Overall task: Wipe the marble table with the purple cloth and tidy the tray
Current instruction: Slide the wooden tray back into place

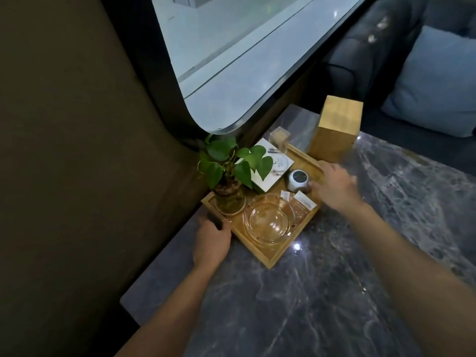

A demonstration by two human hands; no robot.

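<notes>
A wooden tray (270, 261) sits on the grey marble table (334, 292) against the wall. It holds a potted green plant (229, 173), a glass ashtray (269, 219), a white card (273, 166), a small round grey clock (298, 180), paper sachets (302, 206) and a clear toothpick holder (279, 140). My left hand (212, 240) grips the tray's left edge, with a dark object under its fingers. On the tray's right edge rests my right hand (334, 185), fingers beside the clock. No purple cloth is in view.
A tall wooden box (334, 130) stands on the table just behind the tray. A padded brown wall is at the left, a curved window above. A dark sofa with a blue cushion (438, 83) lies beyond the table.
</notes>
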